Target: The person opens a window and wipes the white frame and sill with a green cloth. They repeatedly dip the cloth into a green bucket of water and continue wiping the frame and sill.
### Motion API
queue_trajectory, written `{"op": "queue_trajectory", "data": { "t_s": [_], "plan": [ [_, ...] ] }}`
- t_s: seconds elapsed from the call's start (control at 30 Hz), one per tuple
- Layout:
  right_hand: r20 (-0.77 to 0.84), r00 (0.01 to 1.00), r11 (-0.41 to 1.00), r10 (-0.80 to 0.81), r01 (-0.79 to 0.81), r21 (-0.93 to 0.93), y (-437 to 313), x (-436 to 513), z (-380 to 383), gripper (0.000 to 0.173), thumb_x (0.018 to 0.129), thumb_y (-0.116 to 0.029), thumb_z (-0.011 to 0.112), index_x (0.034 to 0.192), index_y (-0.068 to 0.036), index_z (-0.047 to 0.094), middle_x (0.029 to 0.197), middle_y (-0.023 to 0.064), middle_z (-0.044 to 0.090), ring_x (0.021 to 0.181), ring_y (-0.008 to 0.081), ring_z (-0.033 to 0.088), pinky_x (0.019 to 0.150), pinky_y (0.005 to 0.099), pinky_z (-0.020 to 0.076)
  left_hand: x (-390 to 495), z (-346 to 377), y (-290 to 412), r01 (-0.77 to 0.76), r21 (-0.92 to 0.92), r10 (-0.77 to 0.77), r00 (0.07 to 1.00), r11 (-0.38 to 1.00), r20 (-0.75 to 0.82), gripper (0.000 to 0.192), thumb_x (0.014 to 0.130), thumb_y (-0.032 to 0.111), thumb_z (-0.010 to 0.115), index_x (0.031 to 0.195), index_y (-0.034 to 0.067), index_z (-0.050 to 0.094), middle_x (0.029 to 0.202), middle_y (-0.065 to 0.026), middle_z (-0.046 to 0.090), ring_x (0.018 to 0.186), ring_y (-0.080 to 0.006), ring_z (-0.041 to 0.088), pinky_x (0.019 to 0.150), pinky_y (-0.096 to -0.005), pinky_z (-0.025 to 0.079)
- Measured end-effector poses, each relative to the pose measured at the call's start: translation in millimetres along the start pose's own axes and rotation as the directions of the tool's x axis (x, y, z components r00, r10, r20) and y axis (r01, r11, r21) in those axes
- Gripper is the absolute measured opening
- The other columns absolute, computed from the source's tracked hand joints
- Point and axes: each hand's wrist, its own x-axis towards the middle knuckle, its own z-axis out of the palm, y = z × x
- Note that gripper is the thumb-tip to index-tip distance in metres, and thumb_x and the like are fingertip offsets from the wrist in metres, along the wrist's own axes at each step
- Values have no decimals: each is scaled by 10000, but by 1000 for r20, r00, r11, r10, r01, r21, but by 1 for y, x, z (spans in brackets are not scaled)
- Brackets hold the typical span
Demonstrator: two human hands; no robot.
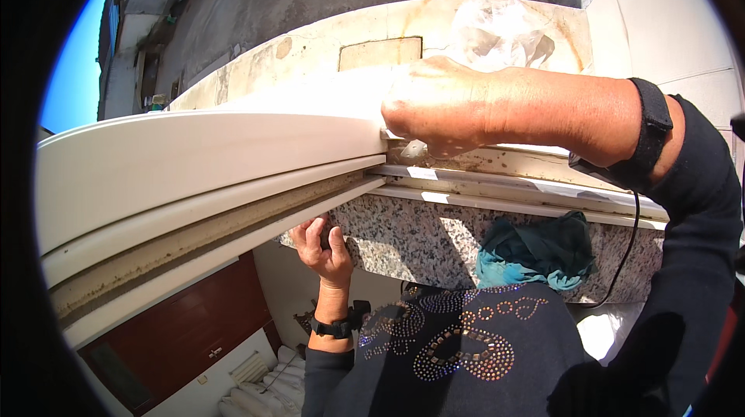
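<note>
My right hand [436, 105] reaches across the window opening to the outer side of the white window frame [209, 143]; its fingers are hidden beneath the hand and washed out by sunlight. On the inner side, my left hand [321, 248] is at the frame's lower edge, above the speckled granite sill [378, 242], fingers curled and apart from the thumb. Whether it touches the frame cannot be told. A dark green and teal cloth [535, 248] lies crumpled on the sill, close to my chest. The sliding-window track [495, 190] runs between the sill and the outer ledge.
Outside, a clear plastic bag [500, 38] lies on the sunlit concrete ledge [308, 56]. A black cable [628, 254] hangs from my right wrist area across the track and sill. Below left are a dark red door [192, 329] and white sacks [273, 385].
</note>
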Motion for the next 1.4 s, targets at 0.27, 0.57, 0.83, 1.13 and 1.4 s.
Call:
{"op": "queue_trajectory", "data": {
  "t_s": [0.27,0.57,0.83,1.13,1.4],
  "plan": [
    [88,995,999,37,-38,8,-15,11,11,146,659,-19,708,805,-26,718,764,162,685,732,313,697,642,401,558,1,1,2,26,-23,-26,1000,999,-11,265,897,230,684,996,-13,642,1022,-128,564,975,-300,535,887,-399,431],
    [151,946,949,287,-303,93,-20,17,-8,119,653,5,735,771,-5,730,765,209,688,774,320,709,678,413,569,-1,0,-1,32,-24,-32,999,999,-3,245,902,195,676,1008,-22,639,1038,-132,557,973,-294,539,872,-388,446],
    [133,980,982,148,-162,100,-19,19,8,180,669,-21,729,848,-8,741,818,209,702,836,352,710,734,414,575,-2,1,1,53,5,-53,999,999,-4,224,896,169,672,1000,-27,640,1040,-162,572,938,-294,571,838,-388,472],
    [-7,996,996,92,-92,7,-31,16,29,119,736,-110,654,785,-40,736,787,165,714,801,314,723,701,393,582,-1,-2,4,50,41,-52,998,998,33,231,893,170,677,1006,-23,620,1070,-145,558,1004,-312,541,913,-400,438],
    [-133,987,968,95,-122,-217,-36,8,43,142,699,-163,654,765,-73,742,958,104,652,932,278,650,735,418,524,-1,1,2,37,-19,-37,999,999,-9,224,861,140,698,1012,-13,633,1062,-150,563,1003,-308,544,912,-401,436]
  ]
}}
